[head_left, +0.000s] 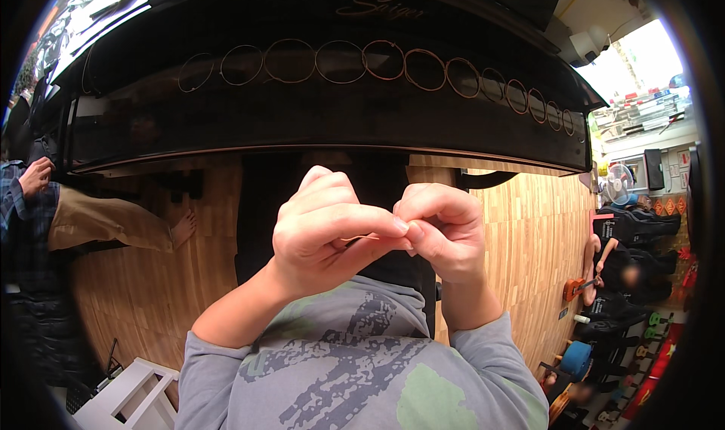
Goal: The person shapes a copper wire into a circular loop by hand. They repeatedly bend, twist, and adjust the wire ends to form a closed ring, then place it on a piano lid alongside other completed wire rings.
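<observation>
My left hand (317, 226) and my right hand (451, 230) meet in front of my chest, their thumbs and forefingers pinched tip to tip. A short stretch of thin copper-coloured wire (361, 237) shows between the left thumb and forefinger; the rest is hidden by fingers. Whatever lies in the right pinch is too small to make out. Beyond both hands is a glossy black piano (325, 128) with its lid down. Along its top runs a row of several coiled strings (384, 79), some pale, some copper-coloured, lying apart or just touching.
At the left sits a person in a plaid sleeve (16, 188), one bare foot out. A white stool (132, 400) stands at the lower left. On the right, people in black sit near a small orange guitar (575, 289), a blue drum (577, 360) and a fan (618, 182).
</observation>
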Demonstrator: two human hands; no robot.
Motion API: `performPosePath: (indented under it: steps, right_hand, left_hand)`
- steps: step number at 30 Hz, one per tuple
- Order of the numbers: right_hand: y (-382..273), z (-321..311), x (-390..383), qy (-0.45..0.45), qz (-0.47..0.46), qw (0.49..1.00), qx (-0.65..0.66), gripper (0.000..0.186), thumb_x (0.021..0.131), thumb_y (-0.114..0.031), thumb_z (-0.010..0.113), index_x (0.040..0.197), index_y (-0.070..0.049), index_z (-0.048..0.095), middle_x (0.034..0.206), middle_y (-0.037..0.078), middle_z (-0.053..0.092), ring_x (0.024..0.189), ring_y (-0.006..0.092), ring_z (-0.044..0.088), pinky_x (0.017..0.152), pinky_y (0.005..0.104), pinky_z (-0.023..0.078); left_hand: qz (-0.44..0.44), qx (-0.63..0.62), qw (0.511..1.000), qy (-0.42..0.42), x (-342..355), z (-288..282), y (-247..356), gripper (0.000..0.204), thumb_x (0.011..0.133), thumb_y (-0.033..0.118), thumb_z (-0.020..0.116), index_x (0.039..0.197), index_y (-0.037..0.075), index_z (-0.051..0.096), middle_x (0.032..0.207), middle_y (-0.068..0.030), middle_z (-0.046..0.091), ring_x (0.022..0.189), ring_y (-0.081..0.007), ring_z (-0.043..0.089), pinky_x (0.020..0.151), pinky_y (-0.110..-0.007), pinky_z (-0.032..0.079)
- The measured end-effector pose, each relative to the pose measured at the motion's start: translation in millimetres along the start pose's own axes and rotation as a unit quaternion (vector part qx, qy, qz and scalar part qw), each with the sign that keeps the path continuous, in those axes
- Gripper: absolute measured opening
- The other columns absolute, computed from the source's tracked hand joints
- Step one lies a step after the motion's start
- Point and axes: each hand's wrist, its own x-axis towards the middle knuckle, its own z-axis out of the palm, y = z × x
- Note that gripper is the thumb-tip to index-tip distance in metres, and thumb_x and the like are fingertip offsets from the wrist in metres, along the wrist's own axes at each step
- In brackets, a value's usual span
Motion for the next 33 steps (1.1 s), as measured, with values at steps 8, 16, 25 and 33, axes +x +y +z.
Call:
performPosePath:
  steps: [8,16,25,33]
  right_hand:
    - [2.1,3.1,0.3,0.011,0.005,1.0,0.019,0.008,0.088,0.005,0.058,0.094,0.002,0.063,0.086,0.006,0.061,0.079,0.0101,0.059,0.07,0.0227,0.047]
    - [1.5,-1.5,4.0,-0.009,0.058,0.997,0.053,0.004,0.088,0.002,0.061,0.091,0.001,0.063,0.082,0.004,0.062,0.074,0.0065,0.057,0.061,0.0194,0.044]
    - [27.9,-17.9,11.6,-0.035,0.065,0.991,0.112,0.017,0.077,-0.004,0.077,0.073,-0.001,0.06,0.071,0.003,0.063,0.066,0.0066,0.059,0.057,0.0191,0.045]
    - [30.1,-19.1,11.4,-0.056,0.055,0.99,0.121,0.017,0.079,-0.007,0.076,0.072,-0.001,0.061,0.07,0.001,0.06,0.063,0.0058,0.055,0.055,0.0191,0.041]
  left_hand:
    - [-0.03,-0.015,0.999,0.001,-1.1,-0.1,1.5,0.02,0.066,0.015,0.083,0.083,0.015,0.071,0.054,0.0081,0.047,0.049,-0.0081,0.04,0.056,-0.026,0.027]
    - [-0.088,-0.13,0.987,-0.043,-2.8,-3.4,-1.7,0.018,0.073,0.006,0.079,0.086,0.01,0.067,0.055,0.0069,0.049,0.051,-0.0045,0.039,0.056,-0.023,0.028]
    - [-0.355,-0.499,0.788,-0.066,-8.8,7.6,8.4,0.028,0.082,0.003,0.065,0.11,-0.002,0.063,0.063,-0.0003,0.055,0.051,-0.0043,0.047,0.048,-0.018,0.035]
    - [-0.354,-0.493,0.792,-0.06,-5.2,9.2,16.3,0.015,0.083,0.007,0.065,0.095,-0.002,0.063,0.064,-0.0021,0.06,0.054,-0.0057,0.059,0.05,-0.017,0.046]
